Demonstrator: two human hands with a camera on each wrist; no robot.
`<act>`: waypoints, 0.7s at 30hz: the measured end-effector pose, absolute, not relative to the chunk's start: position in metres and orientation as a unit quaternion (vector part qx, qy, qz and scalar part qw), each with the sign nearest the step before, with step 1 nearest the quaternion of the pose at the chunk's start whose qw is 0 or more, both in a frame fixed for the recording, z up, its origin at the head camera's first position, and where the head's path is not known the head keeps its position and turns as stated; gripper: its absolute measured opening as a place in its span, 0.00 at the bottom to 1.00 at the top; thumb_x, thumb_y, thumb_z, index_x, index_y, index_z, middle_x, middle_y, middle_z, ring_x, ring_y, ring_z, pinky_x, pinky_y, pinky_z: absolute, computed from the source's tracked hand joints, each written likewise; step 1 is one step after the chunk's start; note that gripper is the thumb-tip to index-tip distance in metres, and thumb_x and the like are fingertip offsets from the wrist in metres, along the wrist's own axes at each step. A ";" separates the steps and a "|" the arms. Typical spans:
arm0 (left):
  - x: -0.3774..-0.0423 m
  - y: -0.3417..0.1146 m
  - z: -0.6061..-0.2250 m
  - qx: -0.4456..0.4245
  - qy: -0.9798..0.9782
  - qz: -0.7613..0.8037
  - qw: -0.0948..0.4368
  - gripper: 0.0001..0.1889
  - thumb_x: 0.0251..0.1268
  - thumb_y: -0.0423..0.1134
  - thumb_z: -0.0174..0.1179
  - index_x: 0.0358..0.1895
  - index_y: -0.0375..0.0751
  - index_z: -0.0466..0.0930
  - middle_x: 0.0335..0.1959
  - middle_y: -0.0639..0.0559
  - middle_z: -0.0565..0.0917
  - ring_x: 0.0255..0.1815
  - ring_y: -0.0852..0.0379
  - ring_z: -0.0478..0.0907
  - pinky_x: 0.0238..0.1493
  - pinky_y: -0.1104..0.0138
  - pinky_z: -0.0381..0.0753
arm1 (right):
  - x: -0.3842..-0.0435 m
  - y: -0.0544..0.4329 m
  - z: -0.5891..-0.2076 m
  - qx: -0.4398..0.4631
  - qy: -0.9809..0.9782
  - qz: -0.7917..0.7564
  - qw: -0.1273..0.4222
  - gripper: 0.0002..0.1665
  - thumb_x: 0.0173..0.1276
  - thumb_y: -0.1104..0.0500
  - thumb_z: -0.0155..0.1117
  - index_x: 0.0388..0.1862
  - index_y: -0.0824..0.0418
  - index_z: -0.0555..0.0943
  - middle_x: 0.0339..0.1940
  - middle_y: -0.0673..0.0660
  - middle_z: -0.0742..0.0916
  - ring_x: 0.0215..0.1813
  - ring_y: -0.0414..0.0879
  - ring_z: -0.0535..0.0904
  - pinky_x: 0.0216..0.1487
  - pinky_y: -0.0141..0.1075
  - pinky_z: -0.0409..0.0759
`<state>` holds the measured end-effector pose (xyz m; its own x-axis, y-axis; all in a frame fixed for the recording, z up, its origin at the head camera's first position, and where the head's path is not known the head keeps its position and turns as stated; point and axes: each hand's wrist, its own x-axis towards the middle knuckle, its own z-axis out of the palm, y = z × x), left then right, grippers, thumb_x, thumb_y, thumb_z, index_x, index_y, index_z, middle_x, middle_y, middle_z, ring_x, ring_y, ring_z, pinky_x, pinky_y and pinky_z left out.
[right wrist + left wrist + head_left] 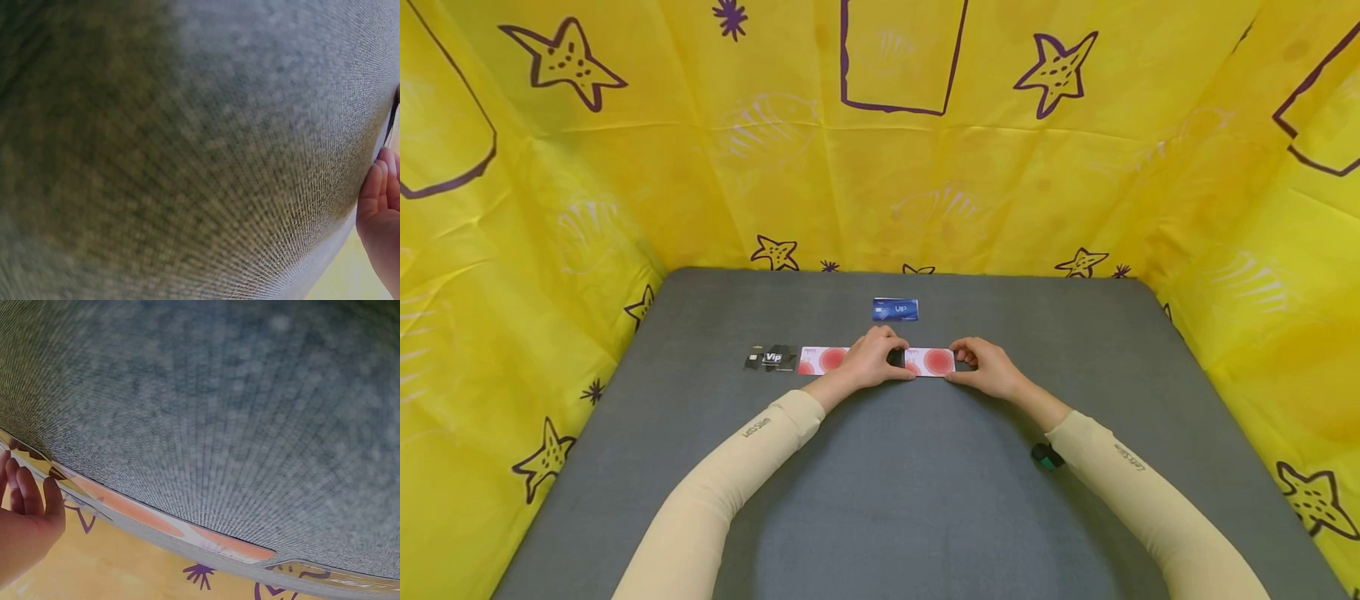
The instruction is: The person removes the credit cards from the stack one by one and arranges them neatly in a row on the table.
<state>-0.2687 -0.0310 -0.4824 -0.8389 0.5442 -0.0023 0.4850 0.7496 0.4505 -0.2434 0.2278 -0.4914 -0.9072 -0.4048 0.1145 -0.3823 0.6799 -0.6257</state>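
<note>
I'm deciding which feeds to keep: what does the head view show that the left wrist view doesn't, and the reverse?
Head only: the right hand and the blue VIP card.
Left wrist only: the fine ribbed texture of the grey tabletop.
Both: that tabletop, the left hand, the black Vip card, the pink card beside it and the yellow backdrop.

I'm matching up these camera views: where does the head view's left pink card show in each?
Head: the left pink card lies left of centre, just below mid-height, beside the left hand.
Left wrist: the card slants across the lower middle.
Right wrist: not visible.
Shared landmark: the yellow backdrop, in all three.
</note>
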 end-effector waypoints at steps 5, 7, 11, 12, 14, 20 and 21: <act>-0.269 -0.031 -0.483 0.274 0.934 0.221 0.066 0.29 0.53 0.59 0.70 0.56 0.48 0.83 0.45 0.51 0.75 0.47 0.54 0.67 0.46 0.61 0.70 | -0.243 0.226 -0.490 -0.212 0.916 -0.340 0.020 0.28 0.54 0.53 0.79 0.49 0.64 0.80 0.36 0.54 0.79 0.39 0.47 0.72 0.43 0.39 0.72; -0.269 -0.031 -0.483 0.274 0.934 0.221 0.063 0.29 0.53 0.59 0.70 0.55 0.48 0.83 0.45 0.51 0.75 0.48 0.53 0.67 0.46 0.61 0.70 | -0.243 0.227 -0.490 -0.212 0.916 -0.340 0.020 0.28 0.54 0.53 0.79 0.49 0.64 0.80 0.35 0.54 0.79 0.39 0.47 0.72 0.43 0.39 0.72; -0.269 -0.032 -0.484 0.269 0.936 0.218 0.062 0.29 0.52 0.60 0.70 0.56 0.50 0.83 0.45 0.52 0.76 0.49 0.53 0.67 0.48 0.61 0.70 | -0.244 0.227 -0.491 -0.215 0.916 -0.338 0.021 0.28 0.54 0.52 0.79 0.49 0.64 0.80 0.35 0.54 0.79 0.39 0.47 0.72 0.43 0.39 0.72; -0.269 -0.032 -0.485 0.268 0.936 0.218 0.061 0.29 0.52 0.60 0.70 0.56 0.50 0.83 0.46 0.52 0.76 0.49 0.53 0.67 0.48 0.60 0.70 | -0.244 0.227 -0.491 -0.216 0.916 -0.338 0.021 0.28 0.54 0.52 0.79 0.49 0.64 0.80 0.35 0.54 0.79 0.39 0.47 0.72 0.43 0.39 0.72; -0.269 -0.032 -0.485 0.268 0.936 0.218 0.064 0.29 0.52 0.60 0.70 0.56 0.49 0.82 0.47 0.52 0.77 0.50 0.53 0.67 0.49 0.60 0.70 | -0.244 0.227 -0.491 -0.216 0.916 -0.337 0.022 0.28 0.54 0.52 0.79 0.49 0.64 0.80 0.35 0.54 0.79 0.38 0.47 0.72 0.42 0.39 0.72; -0.269 -0.032 -0.485 0.268 0.934 0.225 0.067 0.29 0.52 0.59 0.71 0.56 0.48 0.82 0.48 0.51 0.78 0.50 0.53 0.66 0.49 0.60 0.70 | -0.245 0.228 -0.491 -0.217 0.917 -0.335 0.025 0.29 0.53 0.51 0.79 0.49 0.65 0.80 0.35 0.54 0.79 0.38 0.47 0.72 0.42 0.39 0.72; -0.269 -0.033 -0.485 0.268 0.934 0.226 0.066 0.29 0.52 0.59 0.71 0.56 0.48 0.82 0.48 0.51 0.78 0.50 0.53 0.66 0.49 0.60 0.70 | -0.245 0.227 -0.491 -0.216 0.916 -0.336 0.027 0.29 0.53 0.51 0.79 0.49 0.65 0.80 0.35 0.54 0.79 0.38 0.47 0.72 0.42 0.39 0.72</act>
<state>-0.2688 -0.0325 -0.4851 -0.8482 0.5296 -0.0016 0.4705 0.7548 0.4571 -0.2448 0.2273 -0.4906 -0.9051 -0.4142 0.0963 -0.3785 0.6813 -0.6265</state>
